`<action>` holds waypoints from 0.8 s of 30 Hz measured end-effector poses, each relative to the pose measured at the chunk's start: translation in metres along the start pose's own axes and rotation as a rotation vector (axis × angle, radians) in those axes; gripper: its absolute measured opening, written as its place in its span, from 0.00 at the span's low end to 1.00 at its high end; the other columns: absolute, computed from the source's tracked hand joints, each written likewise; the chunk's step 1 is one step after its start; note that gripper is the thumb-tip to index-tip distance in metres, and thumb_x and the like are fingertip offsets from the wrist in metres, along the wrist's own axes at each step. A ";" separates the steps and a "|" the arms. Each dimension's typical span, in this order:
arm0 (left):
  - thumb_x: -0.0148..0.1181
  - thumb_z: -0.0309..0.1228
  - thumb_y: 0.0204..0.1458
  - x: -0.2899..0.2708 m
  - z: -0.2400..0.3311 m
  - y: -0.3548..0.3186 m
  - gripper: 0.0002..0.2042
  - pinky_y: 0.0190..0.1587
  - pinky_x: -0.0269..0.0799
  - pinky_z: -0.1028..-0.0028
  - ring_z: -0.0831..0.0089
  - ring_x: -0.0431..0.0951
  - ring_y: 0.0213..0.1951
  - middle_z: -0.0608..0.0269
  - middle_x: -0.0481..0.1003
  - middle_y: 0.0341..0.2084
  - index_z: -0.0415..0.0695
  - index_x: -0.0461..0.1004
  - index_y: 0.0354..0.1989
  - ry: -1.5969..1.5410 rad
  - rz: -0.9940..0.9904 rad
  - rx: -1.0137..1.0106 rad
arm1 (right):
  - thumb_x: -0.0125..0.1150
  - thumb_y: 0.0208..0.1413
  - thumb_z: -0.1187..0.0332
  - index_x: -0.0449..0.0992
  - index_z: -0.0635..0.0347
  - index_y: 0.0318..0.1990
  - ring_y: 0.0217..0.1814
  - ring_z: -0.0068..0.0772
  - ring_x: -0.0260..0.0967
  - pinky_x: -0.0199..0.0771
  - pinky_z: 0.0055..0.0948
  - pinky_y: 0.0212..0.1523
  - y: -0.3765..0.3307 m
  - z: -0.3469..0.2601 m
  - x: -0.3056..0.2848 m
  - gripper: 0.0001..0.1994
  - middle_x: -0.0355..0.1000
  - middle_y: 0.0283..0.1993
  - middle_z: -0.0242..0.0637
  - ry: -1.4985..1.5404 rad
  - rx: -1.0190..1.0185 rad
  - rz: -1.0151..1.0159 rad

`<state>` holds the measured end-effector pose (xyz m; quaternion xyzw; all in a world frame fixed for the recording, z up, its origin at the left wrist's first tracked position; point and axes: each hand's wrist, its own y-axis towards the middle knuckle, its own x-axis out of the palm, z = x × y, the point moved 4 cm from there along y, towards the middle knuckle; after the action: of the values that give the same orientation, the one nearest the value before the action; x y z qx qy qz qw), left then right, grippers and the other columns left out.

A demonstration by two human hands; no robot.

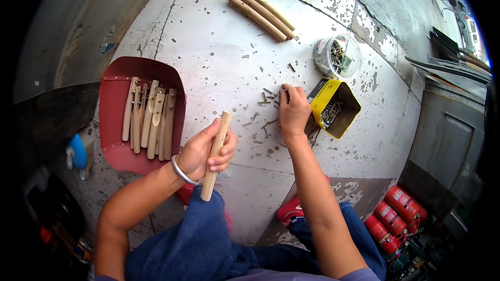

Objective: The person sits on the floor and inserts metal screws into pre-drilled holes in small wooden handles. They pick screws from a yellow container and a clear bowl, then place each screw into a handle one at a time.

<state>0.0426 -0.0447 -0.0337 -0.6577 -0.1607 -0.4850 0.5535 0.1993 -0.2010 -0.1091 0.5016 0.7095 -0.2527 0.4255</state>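
Observation:
My left hand (197, 152) is closed around a round wooden handle (209, 183), held tilted with its upper end leaning slightly right. A silver bangle circles that wrist. My right hand (295, 112) reaches down to the floor with its thumb and fingers pinched together; what is between them, if anything, cannot be made out. Several loose bolts (269, 97) are scattered just left of those fingers. Close on the right, a yellow tin (341, 86) lies tipped with its mouth toward the lower right, and many bolts (330, 112) show inside.
At left, a red scoop-shaped container (114, 109) holds several wooden handles (154, 119) fitted with metal hardware. Three more wooden pieces (263, 15) lie at the far side. A clear plastic jar (355, 67) with small metal parts stands behind the tin. Red extinguishers (390, 218) sit at lower right.

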 end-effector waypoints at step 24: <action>0.25 0.57 0.62 0.008 0.006 -0.011 0.28 0.11 0.53 0.82 0.83 0.51 0.06 0.74 0.55 0.06 0.49 0.68 0.40 0.172 0.067 0.112 | 0.60 0.55 0.75 0.72 0.67 0.39 0.41 0.24 0.73 0.73 0.22 0.41 -0.041 -0.128 -0.042 0.06 0.74 0.38 0.38 1.385 0.573 -0.461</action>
<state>0.0412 -0.0385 -0.0202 -0.5868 -0.1175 -0.5110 0.6171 0.1219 -0.1368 -0.0107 0.4752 0.8068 -0.1373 -0.3231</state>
